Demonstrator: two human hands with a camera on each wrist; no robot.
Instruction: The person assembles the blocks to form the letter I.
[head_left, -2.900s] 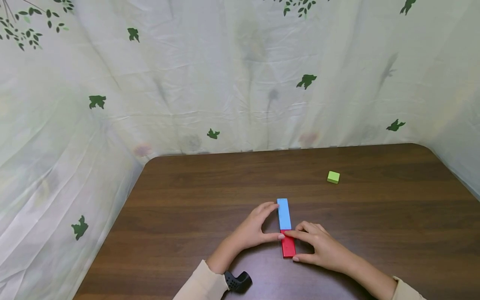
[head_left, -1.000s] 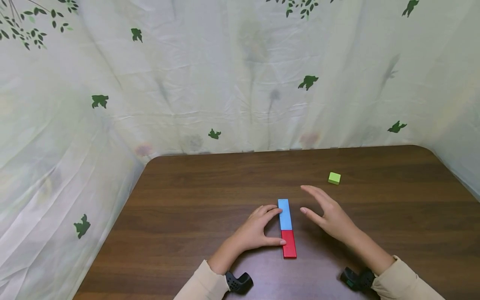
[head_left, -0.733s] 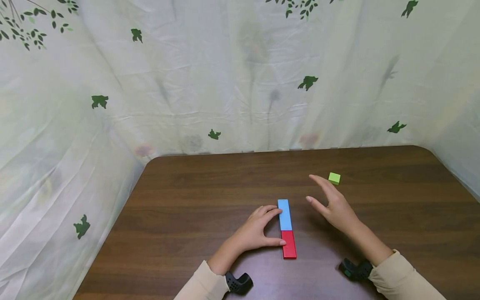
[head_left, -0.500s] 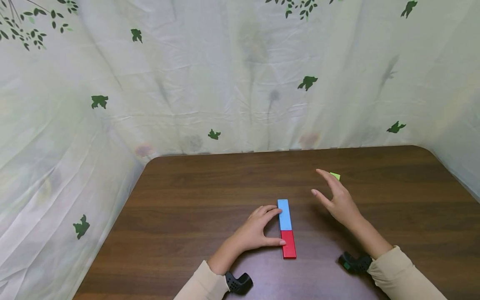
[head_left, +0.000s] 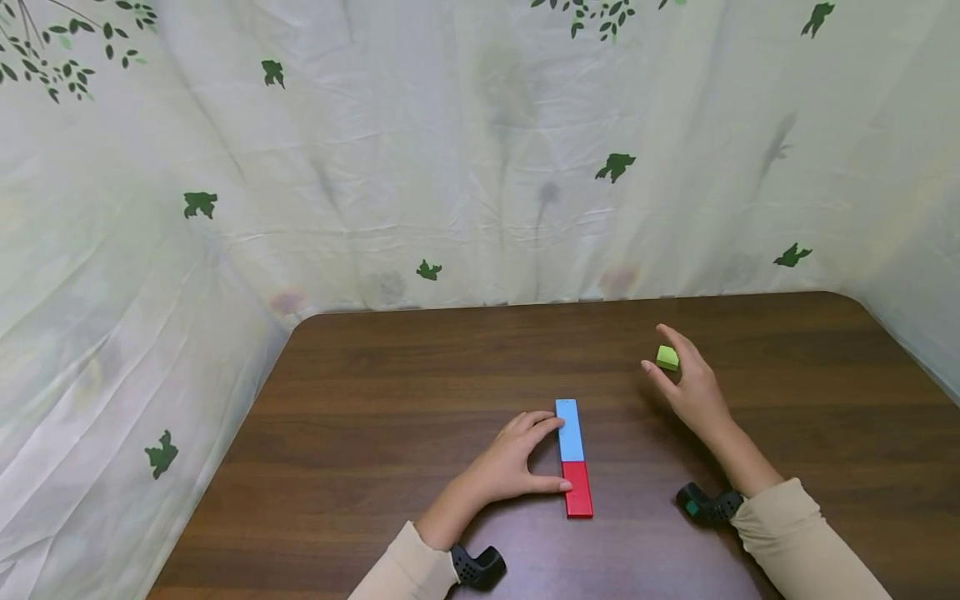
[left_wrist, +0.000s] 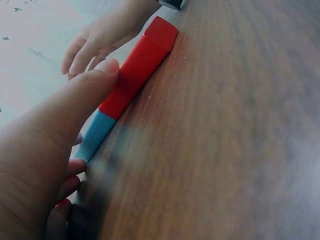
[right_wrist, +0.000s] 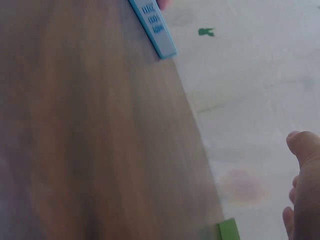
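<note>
A blue block (head_left: pixel 569 433) and a red block (head_left: pixel 578 496) lie end to end on the table, forming a straight bar. My left hand (head_left: pixel 504 461) rests along the bar's left side, thumb on the red block and index fingertip on the blue one. In the left wrist view the thumb (left_wrist: pixel 95 82) lies against the red block's side. Farther back, my right hand (head_left: pixel 696 390) is spread, thumb and fingers apart, beside a small green block (head_left: pixel 666 358) that shows between them. The right wrist view has the green block (right_wrist: pixel 229 230) at its bottom edge, apart from the thumb.
The brown wooden table (head_left: pixel 390 400) has a back edge along a pale curtain (head_left: pixel 450 167) printed with leaves. Blue markings show on the blue block (right_wrist: pixel 155 25) in the right wrist view. Each wrist wears a black camera device (head_left: pixel 480 568).
My right hand has left the red block and moved away and to the right, reaching the green block. My left hand stays at the bar, its thumb slightly lower on the red block.
</note>
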